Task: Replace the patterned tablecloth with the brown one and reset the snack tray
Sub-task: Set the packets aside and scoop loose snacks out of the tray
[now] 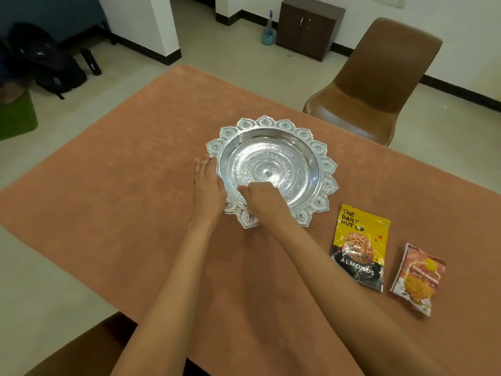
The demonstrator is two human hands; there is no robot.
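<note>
The brown tablecloth (135,185) covers the whole table. On it stands a silver tray (303,147) with a petal-shaped rim and nothing inside. My left hand (207,185) lies flat with straight fingers against the tray's left rim. My right hand (260,196) reaches over the near rim, its fingers curled down into the bowl; whether they grip the rim is hidden. To the right lie a yellow-and-black almond packet (359,246) and a red-orange snack packet (418,278), both flat on the cloth. No patterned cloth is in view.
A brown chair (379,80) stands at the table's far right corner. Another chair back (89,346) shows at the near left edge. On the floor are dark bags (46,61), a green mat (16,118), a dark cabinet (309,25) and a blue spray bottle (268,29).
</note>
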